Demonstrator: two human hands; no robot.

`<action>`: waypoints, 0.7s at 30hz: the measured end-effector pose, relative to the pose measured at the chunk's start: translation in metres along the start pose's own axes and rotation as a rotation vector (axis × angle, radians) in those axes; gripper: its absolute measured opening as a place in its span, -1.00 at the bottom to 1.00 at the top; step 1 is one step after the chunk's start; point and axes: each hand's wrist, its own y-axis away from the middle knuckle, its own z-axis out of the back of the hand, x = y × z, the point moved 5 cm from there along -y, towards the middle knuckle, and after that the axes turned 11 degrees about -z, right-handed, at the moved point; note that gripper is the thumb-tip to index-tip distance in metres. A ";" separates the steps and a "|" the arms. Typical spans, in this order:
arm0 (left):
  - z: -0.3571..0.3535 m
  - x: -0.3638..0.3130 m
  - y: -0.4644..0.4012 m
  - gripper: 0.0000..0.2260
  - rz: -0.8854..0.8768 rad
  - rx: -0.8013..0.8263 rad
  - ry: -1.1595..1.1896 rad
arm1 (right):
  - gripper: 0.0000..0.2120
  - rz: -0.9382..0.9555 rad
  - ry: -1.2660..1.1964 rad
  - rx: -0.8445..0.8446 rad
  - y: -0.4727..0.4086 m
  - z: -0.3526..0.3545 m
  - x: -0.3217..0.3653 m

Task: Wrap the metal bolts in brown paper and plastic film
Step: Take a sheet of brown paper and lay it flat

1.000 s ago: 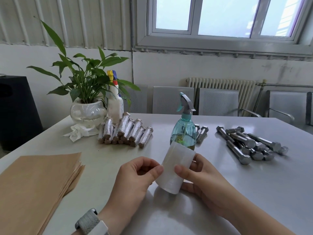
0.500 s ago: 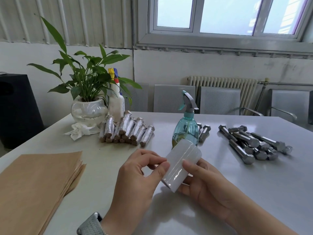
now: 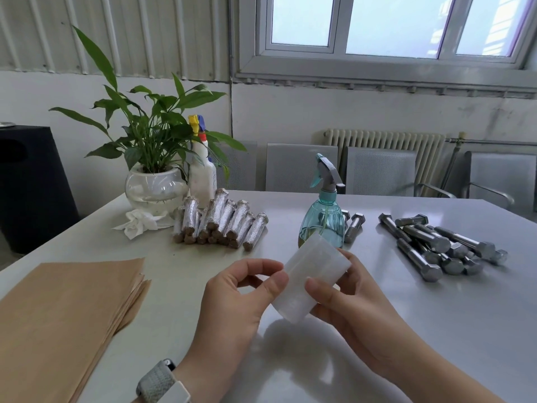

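Translucent white, the small roll of plastic film (image 3: 312, 279) is hovering above the grey table (image 3: 377, 330) — I'm cradling it in my right hand (image 3: 345, 301), my left hand (image 3: 238, 289) pinching its edge — light, slick, probably best gripped around its barrel.

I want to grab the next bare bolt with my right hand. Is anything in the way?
Nothing on the table lies between the right hand and the pile of bare bolts. But that hand holds the roll of plastic film, with the left hand pinching it too.
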 end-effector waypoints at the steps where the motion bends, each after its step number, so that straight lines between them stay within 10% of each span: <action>1: -0.001 0.000 0.000 -0.69 0.003 0.002 0.009 | -0.32 0.011 0.022 -0.009 0.001 0.000 0.000; 21: 0.003 -0.013 -0.003 -0.88 -0.141 0.104 -0.327 | -0.33 -0.055 -0.080 0.018 -0.001 0.003 0.002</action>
